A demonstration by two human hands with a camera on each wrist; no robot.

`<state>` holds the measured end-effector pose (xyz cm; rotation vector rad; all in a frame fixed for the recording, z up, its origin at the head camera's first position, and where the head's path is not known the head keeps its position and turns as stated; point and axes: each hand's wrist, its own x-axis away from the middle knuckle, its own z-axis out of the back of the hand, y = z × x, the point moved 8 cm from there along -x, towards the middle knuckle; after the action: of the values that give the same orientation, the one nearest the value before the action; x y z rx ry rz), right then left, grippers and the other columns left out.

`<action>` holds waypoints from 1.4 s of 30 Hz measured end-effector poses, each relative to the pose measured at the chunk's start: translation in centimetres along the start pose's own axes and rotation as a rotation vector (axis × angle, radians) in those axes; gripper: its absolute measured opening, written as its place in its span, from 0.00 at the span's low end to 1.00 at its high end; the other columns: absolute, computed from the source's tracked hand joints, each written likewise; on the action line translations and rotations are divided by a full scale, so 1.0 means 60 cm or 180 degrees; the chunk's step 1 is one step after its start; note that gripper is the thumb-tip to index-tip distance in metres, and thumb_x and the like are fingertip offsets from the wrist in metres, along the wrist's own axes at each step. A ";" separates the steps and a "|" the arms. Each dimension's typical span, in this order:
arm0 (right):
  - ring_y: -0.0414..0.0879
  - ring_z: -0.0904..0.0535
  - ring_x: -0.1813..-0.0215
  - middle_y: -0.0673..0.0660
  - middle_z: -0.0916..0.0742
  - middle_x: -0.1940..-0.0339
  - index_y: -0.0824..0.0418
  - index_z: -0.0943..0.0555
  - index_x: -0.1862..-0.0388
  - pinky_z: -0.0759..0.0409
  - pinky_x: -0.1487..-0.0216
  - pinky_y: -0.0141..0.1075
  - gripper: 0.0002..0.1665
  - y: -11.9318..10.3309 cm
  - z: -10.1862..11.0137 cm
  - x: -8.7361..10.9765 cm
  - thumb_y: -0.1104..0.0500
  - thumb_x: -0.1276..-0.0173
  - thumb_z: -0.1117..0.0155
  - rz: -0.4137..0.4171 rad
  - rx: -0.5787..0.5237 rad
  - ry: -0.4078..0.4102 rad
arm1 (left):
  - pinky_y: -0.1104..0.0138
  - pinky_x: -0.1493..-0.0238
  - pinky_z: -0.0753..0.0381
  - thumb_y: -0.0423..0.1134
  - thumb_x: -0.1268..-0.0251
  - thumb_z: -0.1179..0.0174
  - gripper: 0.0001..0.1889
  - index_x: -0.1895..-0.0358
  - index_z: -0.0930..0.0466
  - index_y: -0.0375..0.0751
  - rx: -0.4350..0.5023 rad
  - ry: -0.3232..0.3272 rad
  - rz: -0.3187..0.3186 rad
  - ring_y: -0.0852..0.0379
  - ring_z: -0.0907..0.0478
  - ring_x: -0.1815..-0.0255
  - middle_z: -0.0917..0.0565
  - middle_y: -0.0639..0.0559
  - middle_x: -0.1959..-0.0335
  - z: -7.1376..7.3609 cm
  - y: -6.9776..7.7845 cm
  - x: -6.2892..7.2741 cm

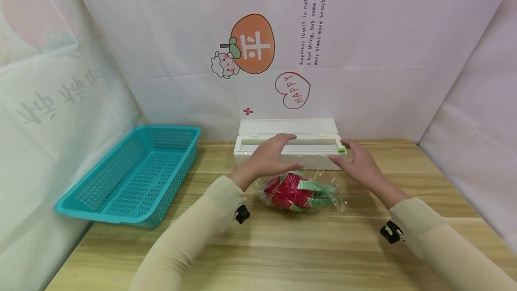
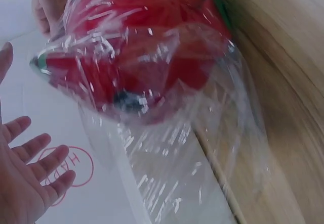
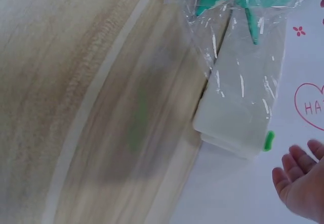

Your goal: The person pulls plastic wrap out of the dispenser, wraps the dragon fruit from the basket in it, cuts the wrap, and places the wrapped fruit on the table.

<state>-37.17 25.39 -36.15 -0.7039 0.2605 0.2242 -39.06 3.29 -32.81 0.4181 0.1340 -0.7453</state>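
Note:
A dragon fruit (image 1: 291,191), red with green leaf tips, sits on the table under crinkled clear cling film (image 1: 261,192). Film also runs between the fruit and the white cling film dispenser (image 1: 291,161) right behind it. The dispenser's lid (image 1: 287,126) is raised, and a green slider (image 1: 341,150) sits at its right end. My left hand (image 1: 271,156), fingers spread and thumb apart, is over the dispenser's front left part, just above the fruit. By the green slider, my right hand (image 1: 361,161) has its fingers apart. Both wrist views show bare palms with nothing held.
A turquoise plastic basket (image 1: 137,178) stands on the left of the wooden table (image 1: 307,250). Behind the dispenser rises a white printed cloth (image 1: 363,98), and more white cloth hangs along both sides.

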 end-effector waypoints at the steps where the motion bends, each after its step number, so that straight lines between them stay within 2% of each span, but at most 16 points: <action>1: 0.71 0.38 0.33 0.74 0.31 0.33 0.74 0.40 0.30 0.40 0.36 0.64 0.46 0.002 0.001 -0.001 0.41 0.30 0.40 -0.0032 0.0001 0.0040 | 0.57 0.34 0.34 0.66 0.43 0.40 0.44 0.27 0.39 0.47 -0.0001 -0.0003 0.0037 0.54 0.37 0.30 0.34 0.52 0.29 -0.003 0.002 -0.003; 9: 0.71 0.36 0.34 0.75 0.30 0.35 0.75 0.36 0.33 0.39 0.38 0.65 0.45 0.032 -0.006 -0.016 0.44 0.35 0.34 -0.0245 -0.0106 0.0209 | 0.58 0.35 0.33 0.65 0.40 0.41 0.40 0.29 0.37 0.48 -0.0075 -0.0026 0.0178 0.54 0.34 0.32 0.32 0.53 0.31 -0.026 0.031 -0.030; 19: 0.70 0.34 0.36 0.74 0.28 0.37 0.75 0.35 0.34 0.36 0.39 0.64 0.41 0.056 -0.017 -0.028 0.52 0.36 0.31 -0.0355 -0.0236 0.0171 | 0.61 0.37 0.31 0.62 0.38 0.41 0.36 0.31 0.32 0.46 -0.0074 -0.0016 0.0194 0.53 0.31 0.35 0.29 0.51 0.33 -0.045 0.078 -0.067; 23: 0.70 0.34 0.36 0.75 0.27 0.38 0.76 0.32 0.38 0.36 0.38 0.63 0.36 0.062 -0.020 -0.030 0.56 0.36 0.31 -0.0345 -0.0244 0.0178 | 0.63 0.38 0.30 0.63 0.37 0.42 0.36 0.32 0.31 0.45 -0.0101 -0.0008 0.0207 0.54 0.30 0.36 0.28 0.51 0.35 -0.056 0.095 -0.080; 27: 0.70 0.36 0.34 0.74 0.28 0.36 0.75 0.32 0.37 0.37 0.37 0.64 0.36 0.072 -0.025 -0.032 0.56 0.36 0.31 -0.0398 -0.0217 0.0131 | 0.65 0.43 0.28 0.64 0.38 0.42 0.36 0.34 0.29 0.45 -0.0171 0.0045 0.0222 0.55 0.27 0.40 0.25 0.52 0.38 -0.064 0.113 -0.091; 32: 0.72 0.35 0.36 0.77 0.28 0.38 0.77 0.33 0.36 0.36 0.38 0.62 0.36 0.080 -0.028 -0.034 0.58 0.36 0.33 -0.0421 -0.0111 0.0154 | 0.66 0.45 0.27 0.62 0.37 0.42 0.33 0.35 0.28 0.45 -0.0240 0.0032 0.0296 0.56 0.26 0.43 0.23 0.53 0.40 -0.080 0.131 -0.107; 37: 0.71 0.33 0.38 0.78 0.27 0.40 0.79 0.32 0.39 0.35 0.38 0.61 0.31 0.080 -0.025 -0.033 0.64 0.37 0.37 -0.0361 -0.0021 0.0252 | 0.66 0.46 0.26 0.62 0.36 0.43 0.32 0.36 0.27 0.47 -0.0417 0.0046 0.0398 0.56 0.25 0.45 0.23 0.55 0.43 -0.100 0.136 -0.123; 42: 0.71 0.31 0.40 0.77 0.25 0.43 0.78 0.30 0.40 0.33 0.40 0.60 0.28 0.085 -0.026 -0.034 0.69 0.40 0.44 -0.0365 0.0023 0.0351 | 0.63 0.56 0.23 0.59 0.34 0.44 0.24 0.45 0.22 0.46 -0.0614 0.0214 0.0490 0.56 0.23 0.54 0.20 0.54 0.53 -0.113 0.137 -0.134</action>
<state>-40.84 27.90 -39.77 -0.7227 0.3248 0.0752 -39.11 16.57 -34.23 0.2663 0.2323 -0.5610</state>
